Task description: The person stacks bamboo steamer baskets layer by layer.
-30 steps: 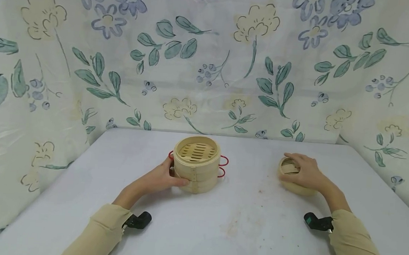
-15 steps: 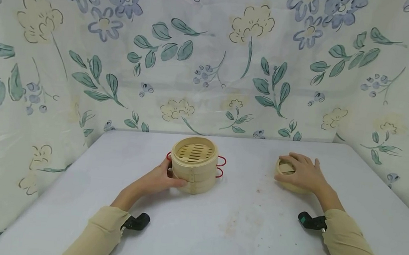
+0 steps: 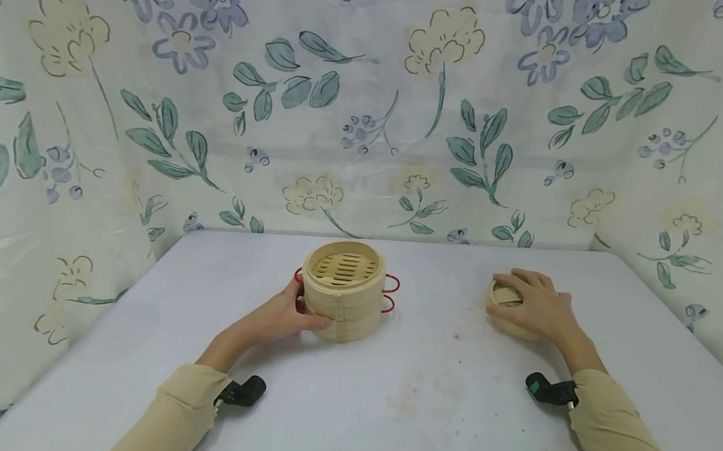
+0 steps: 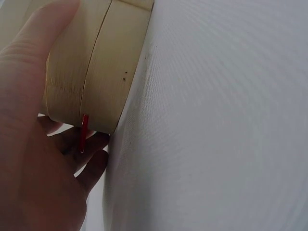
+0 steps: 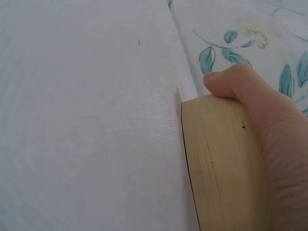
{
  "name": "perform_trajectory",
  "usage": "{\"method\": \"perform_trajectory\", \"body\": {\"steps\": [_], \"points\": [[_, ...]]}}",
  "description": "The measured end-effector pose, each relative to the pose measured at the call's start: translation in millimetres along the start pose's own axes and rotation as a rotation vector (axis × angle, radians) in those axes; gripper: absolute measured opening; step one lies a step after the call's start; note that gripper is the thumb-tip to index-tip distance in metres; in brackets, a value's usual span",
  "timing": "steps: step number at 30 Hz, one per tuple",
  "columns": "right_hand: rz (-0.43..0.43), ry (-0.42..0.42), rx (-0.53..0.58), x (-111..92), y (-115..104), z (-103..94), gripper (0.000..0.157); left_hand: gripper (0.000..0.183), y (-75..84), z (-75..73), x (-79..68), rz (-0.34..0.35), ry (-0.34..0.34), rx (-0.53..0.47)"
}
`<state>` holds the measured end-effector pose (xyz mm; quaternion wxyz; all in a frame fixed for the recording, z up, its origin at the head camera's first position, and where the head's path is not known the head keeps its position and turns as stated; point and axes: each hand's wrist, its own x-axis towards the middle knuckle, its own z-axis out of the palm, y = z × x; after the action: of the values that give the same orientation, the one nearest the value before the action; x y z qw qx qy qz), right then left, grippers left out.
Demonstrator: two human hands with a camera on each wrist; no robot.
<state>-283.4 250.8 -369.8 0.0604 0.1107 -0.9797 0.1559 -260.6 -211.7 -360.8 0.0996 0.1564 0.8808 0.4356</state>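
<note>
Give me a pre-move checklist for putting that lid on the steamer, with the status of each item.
1. Left hand steadies the steamer stack: ok, fingers wrap its near left side.
2. Right hand has the lid: ok, palm on top, fingers curled over the rim.
3. Lid off the table: not ok, it rests on the cloth.
4. Top basket free to take the lid: ok, only the slatted floor shows inside.
5. Two tiers aligned: ok, stacked flush in the head view.
6. Path between lid and stack free: ok, nothing lies there.
</note>
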Motion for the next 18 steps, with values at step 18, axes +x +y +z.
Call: {"method": "perform_trajectory", "body": {"steps": [18], "points": [[-0.021,0.017,0.015,-0.2,-1.6,-0.9,0.074,0.105,2.1,0.0,1.4,-0.005,-0.006,0.013]]}}
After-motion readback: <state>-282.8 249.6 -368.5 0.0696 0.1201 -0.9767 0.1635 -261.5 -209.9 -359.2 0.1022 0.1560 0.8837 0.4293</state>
